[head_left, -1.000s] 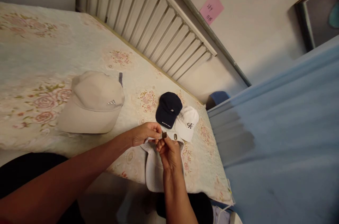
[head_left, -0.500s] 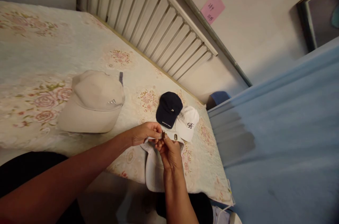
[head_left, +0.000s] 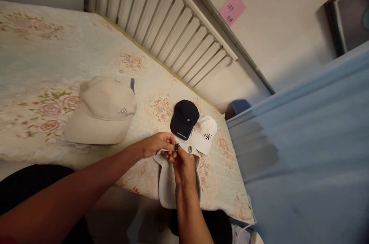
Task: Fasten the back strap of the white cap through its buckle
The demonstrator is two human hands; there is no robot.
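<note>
A light-coloured baseball cap (head_left: 165,192) lies at the near edge of the bed, its back strap toward the far side. My left hand (head_left: 158,146) pinches the strap's left part, beside a small dark brown buckle (head_left: 176,146). From below, my right hand (head_left: 184,165) is closed on the strap just right of the buckle, thumb on top. Its fingers hide part of the strap. A metal-rimmed slot (head_left: 190,148) shows on the strap to the right. Just beyond my hands sit a navy cap (head_left: 184,117) and a white cap (head_left: 205,134), touching.
A larger beige cap (head_left: 100,109) rests on the flowered bedspread (head_left: 135,98) to the left. A slatted metal rail (head_left: 161,21) borders the far side of the bed. On the right hangs a blue curtain (head_left: 302,151). A pink note (head_left: 232,9) is on the wall.
The brown buckle and my right hand have shifted slightly left along the strap. My left hand keeps its pinch, and the other caps have not moved.
</note>
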